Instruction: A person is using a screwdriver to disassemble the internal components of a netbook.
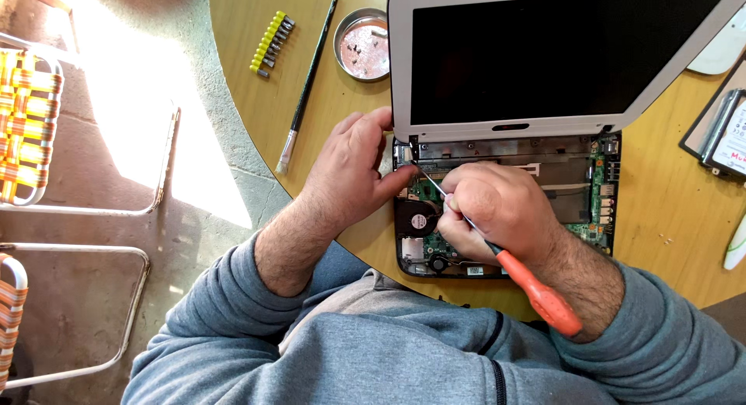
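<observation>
An opened white laptop lies on the round wooden table, its dark screen tilted back and its green circuit board and round fan bare. My right hand grips an orange-handled screwdriver, whose thin shaft points at the upper left corner of the base near the hinge. My left hand rests on the left edge of the base, thumb pressed beside the screwdriver tip.
A small round metal dish with screws, a thin black brush and a yellow strip of screwdriver bits lie at the table's back left. A hard drive sits at the right. Folding chairs stand on the floor at left.
</observation>
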